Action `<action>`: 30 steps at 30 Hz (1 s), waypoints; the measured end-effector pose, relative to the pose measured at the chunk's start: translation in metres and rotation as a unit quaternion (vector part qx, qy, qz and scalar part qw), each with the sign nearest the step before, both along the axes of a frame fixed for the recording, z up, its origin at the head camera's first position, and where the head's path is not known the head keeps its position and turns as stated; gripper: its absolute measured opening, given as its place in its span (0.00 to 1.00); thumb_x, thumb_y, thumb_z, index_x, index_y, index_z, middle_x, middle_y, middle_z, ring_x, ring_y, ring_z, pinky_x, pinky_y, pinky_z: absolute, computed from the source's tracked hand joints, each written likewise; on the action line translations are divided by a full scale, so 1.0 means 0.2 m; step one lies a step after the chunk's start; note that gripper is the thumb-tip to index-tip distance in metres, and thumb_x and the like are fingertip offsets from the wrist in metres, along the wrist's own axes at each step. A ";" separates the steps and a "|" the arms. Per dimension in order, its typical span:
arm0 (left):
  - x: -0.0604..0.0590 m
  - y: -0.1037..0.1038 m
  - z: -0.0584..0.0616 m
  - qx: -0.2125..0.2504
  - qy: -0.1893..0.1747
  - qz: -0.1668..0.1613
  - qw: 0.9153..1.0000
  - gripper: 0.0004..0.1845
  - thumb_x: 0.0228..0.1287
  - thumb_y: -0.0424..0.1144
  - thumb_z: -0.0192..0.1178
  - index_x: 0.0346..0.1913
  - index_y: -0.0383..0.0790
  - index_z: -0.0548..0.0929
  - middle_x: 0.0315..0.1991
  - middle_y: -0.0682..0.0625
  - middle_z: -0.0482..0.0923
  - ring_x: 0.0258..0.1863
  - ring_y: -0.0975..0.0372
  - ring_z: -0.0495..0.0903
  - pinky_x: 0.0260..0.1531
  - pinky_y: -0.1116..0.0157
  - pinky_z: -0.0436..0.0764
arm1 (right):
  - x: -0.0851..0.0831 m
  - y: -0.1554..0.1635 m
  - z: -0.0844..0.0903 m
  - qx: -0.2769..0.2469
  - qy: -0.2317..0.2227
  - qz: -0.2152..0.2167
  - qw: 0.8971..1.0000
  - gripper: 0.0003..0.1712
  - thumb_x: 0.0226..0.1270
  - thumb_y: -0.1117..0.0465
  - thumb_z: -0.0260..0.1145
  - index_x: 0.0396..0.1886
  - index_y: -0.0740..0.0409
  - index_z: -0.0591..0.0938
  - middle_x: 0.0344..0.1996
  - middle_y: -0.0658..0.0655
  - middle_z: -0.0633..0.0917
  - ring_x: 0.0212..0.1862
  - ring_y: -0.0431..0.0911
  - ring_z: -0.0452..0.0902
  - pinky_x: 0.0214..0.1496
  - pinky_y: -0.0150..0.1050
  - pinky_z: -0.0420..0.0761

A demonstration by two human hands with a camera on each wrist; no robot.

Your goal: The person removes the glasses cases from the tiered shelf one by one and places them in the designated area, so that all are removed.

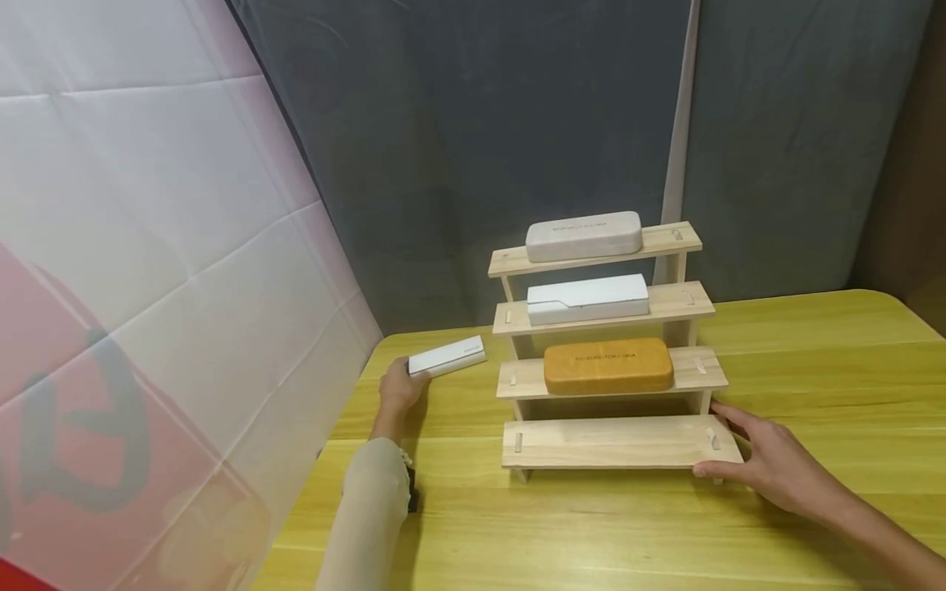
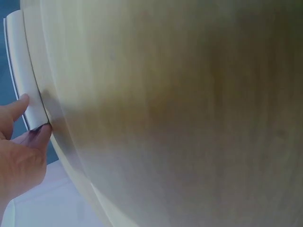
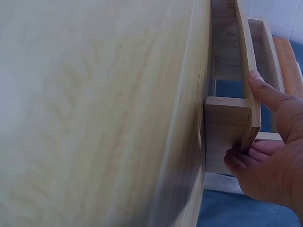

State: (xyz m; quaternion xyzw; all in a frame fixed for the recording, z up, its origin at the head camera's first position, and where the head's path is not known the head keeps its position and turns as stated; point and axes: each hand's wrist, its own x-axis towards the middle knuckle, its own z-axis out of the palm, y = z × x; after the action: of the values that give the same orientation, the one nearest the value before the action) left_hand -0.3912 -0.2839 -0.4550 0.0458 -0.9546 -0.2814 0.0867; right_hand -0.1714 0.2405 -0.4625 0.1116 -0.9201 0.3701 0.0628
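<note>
Head view shows the left hand [image 1: 401, 386] pinching the white case [image 1: 447, 358] at the bench's [image 1: 813, 345] nine-o'clock edge, where a slip could drop it, while the right hand [image 1: 769, 464] grasps the rack's [image 1: 617, 443] bottom step, risking jolting the cases above.

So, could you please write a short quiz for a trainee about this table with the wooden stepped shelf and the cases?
1. True or false: the lowest step of the wooden shelf holds a case.
2. Which case sits on the second step from the bottom? A) orange case B) grey case C) white box
3. What does the left hand hold?

Key
1. False: it is bare; the right hand grips its right end.
2. A
3. A flat white case, pinched at its end, on the table.
</note>
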 end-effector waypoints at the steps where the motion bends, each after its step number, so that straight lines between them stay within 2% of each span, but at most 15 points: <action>1: 0.00 0.00 0.00 0.005 0.000 0.002 1.000 0.20 0.73 0.41 0.66 0.55 0.25 0.80 0.55 0.29 0.83 0.57 0.35 0.78 0.63 0.40 0.73 | 0.00 0.00 0.00 -0.001 0.000 0.000 1.000 0.58 0.56 0.49 0.86 0.72 0.83 0.68 0.64 0.84 0.75 0.64 0.76 0.75 0.55 0.67 0.82; 4: 0.02 0.01 0.01 0.022 -0.001 0.008 1.000 0.19 0.74 0.43 0.67 0.48 0.26 0.80 0.47 0.31 0.83 0.49 0.38 0.78 0.58 0.41 0.75 | 0.00 0.00 0.00 -0.005 -0.002 0.001 1.000 0.58 0.56 0.49 0.86 0.72 0.83 0.68 0.65 0.84 0.74 0.64 0.77 0.74 0.56 0.68 0.81; 5: 0.03 0.01 0.01 0.027 -0.001 0.008 1.000 0.20 0.74 0.44 0.67 0.48 0.26 0.80 0.47 0.31 0.83 0.50 0.38 0.78 0.58 0.41 0.76 | 0.00 0.00 -0.01 -0.008 -0.003 0.001 1.000 0.58 0.56 0.50 0.86 0.72 0.84 0.68 0.65 0.85 0.74 0.64 0.78 0.74 0.57 0.68 0.81; 9: 0.03 0.02 0.03 0.065 -0.014 0.011 0.998 0.32 0.75 0.49 0.66 0.64 0.22 0.75 0.61 0.27 0.79 0.63 0.35 0.76 0.67 0.42 0.74 | 0.00 0.00 -0.01 -0.021 -0.015 0.002 1.000 0.58 0.56 0.50 0.86 0.72 0.84 0.66 0.66 0.85 0.73 0.64 0.78 0.74 0.57 0.66 0.82; 11: 0.03 0.03 0.04 0.087 -0.013 0.015 0.996 0.42 0.75 0.50 0.65 0.74 0.19 0.65 0.71 0.24 0.70 0.72 0.33 0.68 0.74 0.42 0.68 | -0.01 0.00 -0.01 -0.028 -0.024 0.003 0.999 0.58 0.57 0.51 0.86 0.73 0.84 0.66 0.66 0.85 0.73 0.64 0.77 0.74 0.55 0.62 0.83; 12: 0.03 0.04 0.05 0.098 -0.009 0.019 0.995 0.44 0.75 0.51 0.66 0.76 0.19 0.62 0.73 0.24 0.68 0.73 0.33 0.66 0.75 0.42 0.66 | -0.01 0.00 0.00 -0.033 -0.028 0.004 0.999 0.58 0.57 0.51 0.86 0.73 0.84 0.65 0.66 0.85 0.73 0.64 0.76 0.75 0.55 0.60 0.84; 15: 0.05 0.06 0.09 0.116 0.018 0.032 0.993 0.43 0.75 0.51 0.65 0.76 0.20 0.62 0.73 0.24 0.67 0.73 0.33 0.66 0.74 0.41 0.66 | -0.01 0.00 0.00 -0.038 -0.035 0.004 0.999 0.59 0.58 0.51 0.85 0.74 0.84 0.64 0.67 0.85 0.73 0.64 0.74 0.76 0.53 0.54 0.85; 19: 0.07 0.11 0.13 0.142 0.049 0.048 0.987 0.43 0.76 0.51 0.64 0.78 0.23 0.61 0.75 0.26 0.64 0.74 0.34 0.65 0.75 0.41 0.66 | -0.01 0.01 0.00 -0.036 -0.039 0.002 0.999 0.59 0.60 0.50 0.84 0.75 0.83 0.63 0.67 0.84 0.73 0.64 0.72 0.77 0.53 0.55 0.84; 21: 0.07 0.14 0.14 0.162 0.063 0.053 0.983 0.44 0.76 0.51 0.64 0.80 0.24 0.59 0.77 0.28 0.62 0.76 0.35 0.62 0.76 0.43 0.64 | 0.00 0.00 0.00 -0.039 -0.040 0.002 0.998 0.59 0.61 0.50 0.84 0.75 0.83 0.63 0.67 0.84 0.73 0.64 0.71 0.77 0.53 0.53 0.84; 25: 0.09 0.20 0.18 0.208 0.089 0.049 0.973 0.47 0.77 0.53 0.63 0.83 0.28 0.55 0.81 0.32 0.58 0.80 0.39 0.56 0.80 0.46 0.58 | 0.00 0.00 0.00 -0.062 -0.050 0.009 0.997 0.58 0.64 0.50 0.82 0.77 0.82 0.61 0.68 0.84 0.71 0.64 0.70 0.77 0.51 0.37 0.85; 30: 0.14 0.28 0.24 0.242 0.122 0.037 0.962 0.47 0.77 0.58 0.61 0.84 0.33 0.54 0.83 0.37 0.56 0.82 0.44 0.54 0.81 0.49 0.56 | 0.00 0.00 0.00 -0.088 -0.063 0.016 0.994 0.58 0.67 0.51 0.80 0.79 0.80 0.57 0.71 0.83 0.69 0.68 0.73 0.74 0.51 0.27 0.80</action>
State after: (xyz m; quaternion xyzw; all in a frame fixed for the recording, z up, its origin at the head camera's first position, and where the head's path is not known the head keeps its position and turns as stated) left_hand -0.3640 -0.2274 -0.4075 0.0663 -0.8376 -0.5043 0.1993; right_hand -0.1707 0.2415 -0.4628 0.0973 -0.8840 0.4571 0.0087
